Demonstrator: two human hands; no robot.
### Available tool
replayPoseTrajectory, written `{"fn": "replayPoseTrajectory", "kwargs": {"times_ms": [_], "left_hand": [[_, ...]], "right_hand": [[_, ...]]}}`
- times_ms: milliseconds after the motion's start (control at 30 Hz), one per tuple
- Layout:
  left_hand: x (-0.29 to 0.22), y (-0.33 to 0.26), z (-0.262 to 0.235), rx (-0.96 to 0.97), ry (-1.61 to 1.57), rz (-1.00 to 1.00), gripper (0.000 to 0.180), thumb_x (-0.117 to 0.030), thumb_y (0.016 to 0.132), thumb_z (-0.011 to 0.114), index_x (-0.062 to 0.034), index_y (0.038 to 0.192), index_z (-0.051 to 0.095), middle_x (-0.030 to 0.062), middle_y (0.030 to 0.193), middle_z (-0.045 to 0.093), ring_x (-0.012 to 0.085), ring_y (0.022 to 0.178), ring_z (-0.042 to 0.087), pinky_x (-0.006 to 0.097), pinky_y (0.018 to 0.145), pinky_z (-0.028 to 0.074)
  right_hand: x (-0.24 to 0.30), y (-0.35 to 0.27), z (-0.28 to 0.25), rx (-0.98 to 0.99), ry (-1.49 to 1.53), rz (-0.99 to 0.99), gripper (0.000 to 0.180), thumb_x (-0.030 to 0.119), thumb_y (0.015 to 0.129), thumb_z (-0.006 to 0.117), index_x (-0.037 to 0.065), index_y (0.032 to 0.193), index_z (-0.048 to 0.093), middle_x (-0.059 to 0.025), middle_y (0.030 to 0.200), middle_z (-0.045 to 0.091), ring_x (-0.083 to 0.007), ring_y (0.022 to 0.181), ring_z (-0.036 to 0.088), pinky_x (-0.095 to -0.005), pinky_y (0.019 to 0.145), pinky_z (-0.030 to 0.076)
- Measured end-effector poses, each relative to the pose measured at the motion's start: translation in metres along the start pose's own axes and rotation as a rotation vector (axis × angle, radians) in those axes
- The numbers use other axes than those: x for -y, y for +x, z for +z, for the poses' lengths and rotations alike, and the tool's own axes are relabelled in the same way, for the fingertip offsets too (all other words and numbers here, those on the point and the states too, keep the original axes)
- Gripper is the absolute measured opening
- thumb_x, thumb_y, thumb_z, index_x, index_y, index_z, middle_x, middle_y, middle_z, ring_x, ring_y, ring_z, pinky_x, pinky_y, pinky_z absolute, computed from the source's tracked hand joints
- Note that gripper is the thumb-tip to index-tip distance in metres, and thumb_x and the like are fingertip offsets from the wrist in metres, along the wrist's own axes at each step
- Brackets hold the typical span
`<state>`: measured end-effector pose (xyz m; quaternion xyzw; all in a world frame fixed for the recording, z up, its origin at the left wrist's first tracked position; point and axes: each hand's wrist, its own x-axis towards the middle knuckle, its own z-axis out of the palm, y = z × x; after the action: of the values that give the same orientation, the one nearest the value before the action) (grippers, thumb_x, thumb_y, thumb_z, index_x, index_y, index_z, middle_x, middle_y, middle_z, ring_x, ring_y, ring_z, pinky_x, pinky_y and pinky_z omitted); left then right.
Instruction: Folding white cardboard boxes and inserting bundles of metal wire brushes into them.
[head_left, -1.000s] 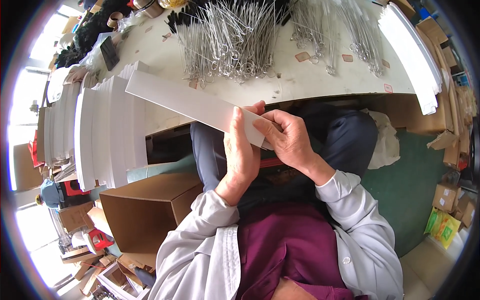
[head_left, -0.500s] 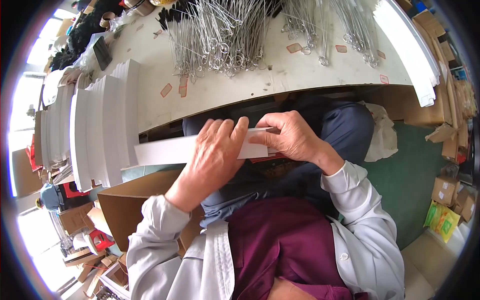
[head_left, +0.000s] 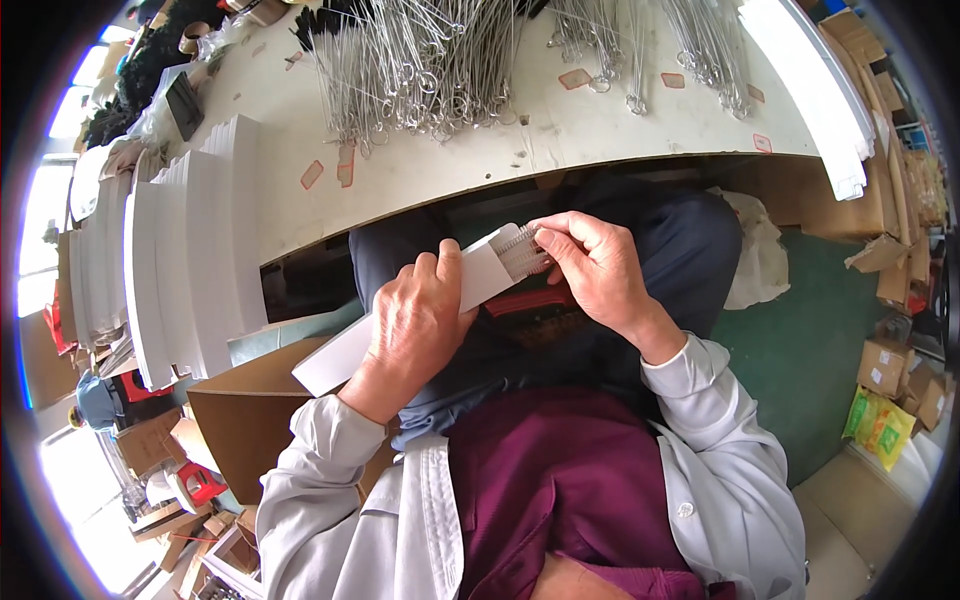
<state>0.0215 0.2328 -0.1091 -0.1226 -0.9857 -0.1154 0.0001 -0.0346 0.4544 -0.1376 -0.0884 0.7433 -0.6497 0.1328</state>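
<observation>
My left hand (head_left: 415, 315) is wrapped round a long, narrow white cardboard box (head_left: 335, 358), held over my lap. The box slants, with its open end up toward the right. From that end stick out several pale bristled brush heads (head_left: 522, 255), packed side by side. My right hand (head_left: 600, 272) pinches at the outer ends of these brushes between thumb and fingers. The rest of the brushes is hidden inside the box.
On the white table (head_left: 420, 175) lie piles of looped wire handles (head_left: 425, 80). White flat boxes stand stacked (head_left: 190, 250) at the left, and more white pieces (head_left: 810, 90) lie at the right edge. An open brown carton (head_left: 245, 405) is beside my left forearm.
The box has tilted, its left end dropping and its right end rising. Its open end and the bristled brushes now show, and my right hand has shifted to their ends.
</observation>
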Motion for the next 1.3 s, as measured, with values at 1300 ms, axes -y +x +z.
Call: {"fn": "replayPoseTrajectory", "kwargs": {"times_ms": [1300], "left_hand": [[-0.001,-0.021,0.038,-0.094,-0.217,-0.075,0.057,-0.022,0.074,0.083,0.0003,0.119,0.056,0.0143,0.087,0.068,0.0300,0.073,0.072,0.041,0.060,0.059]], "right_hand": [[-0.029,-0.006,0.029,-0.025,-0.260,-0.364,0.020,0.004,0.094,0.071,-0.001,0.113,0.073,-0.0137,0.113,0.067,-0.0251,0.091,0.068,-0.0310,0.077,0.056]]}}
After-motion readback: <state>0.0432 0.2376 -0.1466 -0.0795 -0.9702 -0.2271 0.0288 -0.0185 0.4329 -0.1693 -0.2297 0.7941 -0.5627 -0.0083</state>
